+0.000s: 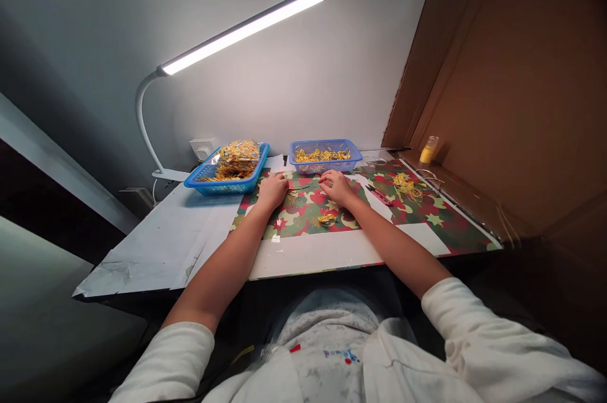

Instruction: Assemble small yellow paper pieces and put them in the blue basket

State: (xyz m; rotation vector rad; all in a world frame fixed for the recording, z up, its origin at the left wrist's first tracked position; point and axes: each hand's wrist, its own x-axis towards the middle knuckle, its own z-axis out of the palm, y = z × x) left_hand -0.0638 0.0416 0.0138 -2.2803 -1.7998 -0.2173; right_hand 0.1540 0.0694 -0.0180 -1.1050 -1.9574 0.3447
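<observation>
My left hand [274, 192] rests with curled fingers on the camouflage-patterned mat [303, 221], just right of the blue basket. Beside its fingertips a thin dark strand [300, 188] points toward my right hand; the grip itself is hidden. Bent and drawn together, the fingers of my right hand [336, 186] hover in front of the purple-blue basket [325, 166]. What they pinch is too small to make out. A small yellow-gold piece [327, 219] lies on the mat, nearer to me. Gold pieces [322, 154] fill the bottom of the purple-blue basket.
The blue basket [222, 186] at left holds gold pieces and a clear bag [239, 153]. Red-handled snips [379, 195] and tangled yellow strands [408, 188] lie right. A yellow-filled bottle [429, 150] stands by the cardboard wall [512, 86]. A lamp [246, 30] hangs overhead.
</observation>
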